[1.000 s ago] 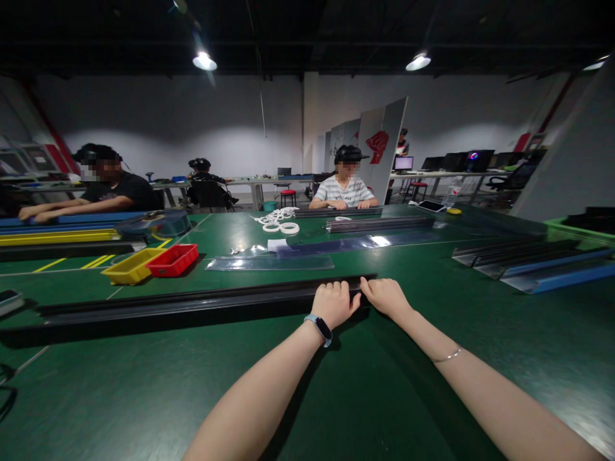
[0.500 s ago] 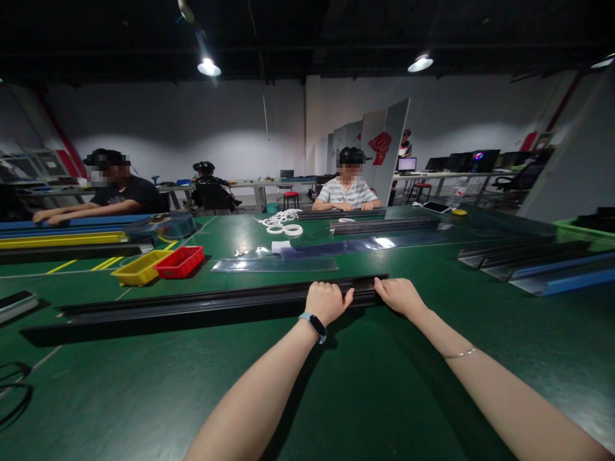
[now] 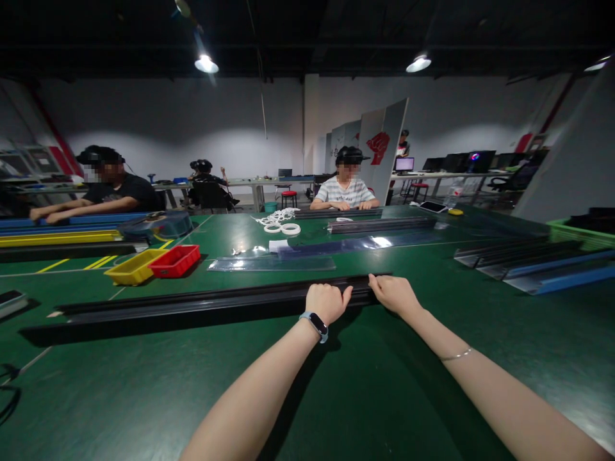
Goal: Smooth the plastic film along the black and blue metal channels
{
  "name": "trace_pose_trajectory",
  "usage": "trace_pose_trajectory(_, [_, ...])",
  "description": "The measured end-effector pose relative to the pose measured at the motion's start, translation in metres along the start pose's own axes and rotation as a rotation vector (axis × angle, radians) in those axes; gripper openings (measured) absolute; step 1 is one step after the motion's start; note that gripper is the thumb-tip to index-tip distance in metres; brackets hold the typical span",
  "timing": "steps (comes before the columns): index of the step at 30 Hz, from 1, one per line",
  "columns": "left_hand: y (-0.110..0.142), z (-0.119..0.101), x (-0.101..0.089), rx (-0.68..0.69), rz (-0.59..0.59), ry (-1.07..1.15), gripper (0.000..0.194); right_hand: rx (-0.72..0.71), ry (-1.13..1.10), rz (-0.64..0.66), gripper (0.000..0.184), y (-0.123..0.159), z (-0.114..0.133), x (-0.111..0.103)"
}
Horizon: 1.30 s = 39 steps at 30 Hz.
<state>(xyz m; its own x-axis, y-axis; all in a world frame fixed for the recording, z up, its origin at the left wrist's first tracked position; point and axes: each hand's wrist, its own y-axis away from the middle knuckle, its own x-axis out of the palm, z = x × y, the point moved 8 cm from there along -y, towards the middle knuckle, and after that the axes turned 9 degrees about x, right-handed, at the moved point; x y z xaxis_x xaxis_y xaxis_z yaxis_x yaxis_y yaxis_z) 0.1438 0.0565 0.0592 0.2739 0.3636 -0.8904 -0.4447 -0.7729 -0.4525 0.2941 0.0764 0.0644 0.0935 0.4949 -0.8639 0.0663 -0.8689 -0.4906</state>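
A long black channel-shaped strip (image 3: 192,314) lies across the green table (image 3: 144,397) in front of me, its left end nearest the table's left side. My left hand (image 3: 327,302), with a watch on the wrist, is closed over the strip toward its right part, thumb pointing right. Close to the strip's right end, my right hand (image 3: 394,294) is closed on it from above, fingers curled over the far side. The fingertips of both hands are hidden behind the strip.
Clear plastic strips (image 3: 273,264) lie beyond the black one. A yellow bin (image 3: 134,269) and a red bin (image 3: 175,261) stand at the left. Blue and black channels (image 3: 552,275) lie at the right. A person (image 3: 346,192) sits across the table; another person (image 3: 115,192) works at the left.
My right hand has slid slightly left along the strip, toward my left hand. The left hand keeps its place on the strip. The whole view has shifted a little.
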Motion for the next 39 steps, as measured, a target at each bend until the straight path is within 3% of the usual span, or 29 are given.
trace_pose_trajectory(4, [0.001,0.0,0.002,0.019,-0.034,-0.008,0.068,0.04,-0.015,0.035,0.061,0.001,0.013,0.004])
trace_pose_trajectory(11, [0.003,-0.001,0.002,0.064,-0.137,-0.042,0.058,0.049,-0.01,0.073,0.06,0.001,0.01,0.01])
trace_pose_trajectory(18, [0.004,-0.002,-0.005,0.079,-0.183,-0.056,0.051,0.077,-0.021,0.141,0.062,-0.002,-0.009,0.019])
trace_pose_trajectory(28, [0.002,0.001,0.0,0.055,-0.129,-0.039,0.058,0.117,-0.032,0.196,0.061,-0.005,-0.041,0.026])
trace_pose_trajectory(34, [0.001,0.001,0.002,0.045,-0.088,-0.015,0.061,0.178,-0.308,0.254,0.053,-0.017,-0.042,0.016])
trace_pose_trajectory(39, [0.002,0.001,0.001,0.048,-0.083,-0.016,0.06,0.25,-0.621,0.529,0.048,-0.044,-0.033,0.024])
